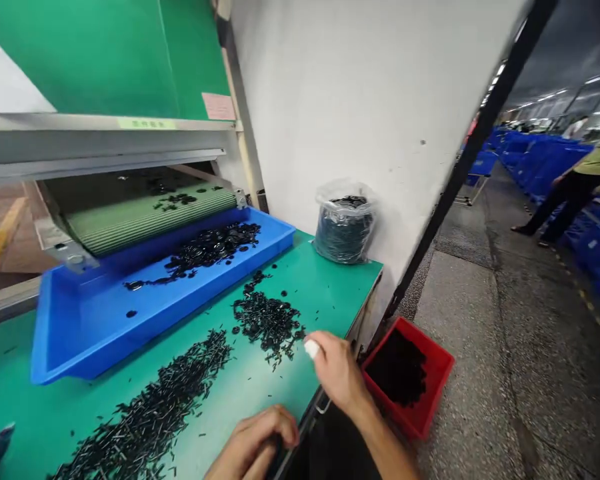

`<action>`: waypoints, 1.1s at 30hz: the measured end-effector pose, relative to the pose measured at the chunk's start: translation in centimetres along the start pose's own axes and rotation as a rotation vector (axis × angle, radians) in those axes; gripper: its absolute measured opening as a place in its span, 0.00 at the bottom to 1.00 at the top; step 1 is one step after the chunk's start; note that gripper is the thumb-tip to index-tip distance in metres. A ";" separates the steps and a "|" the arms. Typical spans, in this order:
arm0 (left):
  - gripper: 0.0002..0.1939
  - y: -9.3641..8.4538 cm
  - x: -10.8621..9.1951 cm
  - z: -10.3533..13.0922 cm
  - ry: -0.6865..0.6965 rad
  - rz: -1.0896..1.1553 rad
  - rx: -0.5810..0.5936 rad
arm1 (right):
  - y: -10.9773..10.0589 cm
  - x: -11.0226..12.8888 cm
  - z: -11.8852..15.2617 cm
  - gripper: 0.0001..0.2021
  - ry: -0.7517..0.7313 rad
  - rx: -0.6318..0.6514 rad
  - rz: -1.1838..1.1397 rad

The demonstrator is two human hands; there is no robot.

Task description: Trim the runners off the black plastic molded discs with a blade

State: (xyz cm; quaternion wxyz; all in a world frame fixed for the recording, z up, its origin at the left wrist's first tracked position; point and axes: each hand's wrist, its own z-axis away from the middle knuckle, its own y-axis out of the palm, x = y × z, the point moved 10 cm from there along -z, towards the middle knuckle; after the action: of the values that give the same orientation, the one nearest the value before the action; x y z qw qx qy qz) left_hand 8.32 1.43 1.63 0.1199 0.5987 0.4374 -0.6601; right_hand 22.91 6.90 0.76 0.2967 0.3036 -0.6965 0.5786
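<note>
My left hand [260, 440] is at the front edge of the green table [340, 287], fingers curled. Something dark shows under its fingers, too hidden to name. My right hand [337, 370] is at the table's right edge, beside a mixed heap of small black parts [267, 320]. A white cover sits on one of its digits, and its fingers are bent, so what they hold, if anything, is hidden. Left of the heap, a long spread of thin black rod-like pieces [165, 393] covers the tabletop.
A blue tray [145, 333] with black parts stands under a green conveyor belt [155, 220]. A filled clear bag [345, 230] leans on the white wall panel [370, 100]. On the floor is a red bin [437, 367] with dark contents. A person [575, 187] stands near blue bins.
</note>
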 end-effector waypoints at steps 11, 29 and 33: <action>0.12 -3.7 3.5 -2.7 -0.134 0.024 -0.198 | 0.7 0.8 -1.2 0.20 -0.012 0.152 0.326; 0.23 -16.2 8.0 -11.4 -0.207 -0.570 -0.496 | 5.9 2.2 -21.9 0.12 -0.229 0.259 0.545; 0.21 -16.3 10.1 -13.9 -0.211 -0.605 -0.455 | 5.5 2.2 -19.4 0.12 -0.263 0.285 0.506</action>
State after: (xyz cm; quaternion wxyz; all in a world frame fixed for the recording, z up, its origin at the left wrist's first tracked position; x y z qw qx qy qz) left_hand 4.16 24.76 1.08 0.0940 0.3299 0.7146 -0.6097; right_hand 18.50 26.63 1.94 0.0050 0.2315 -0.6942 0.6815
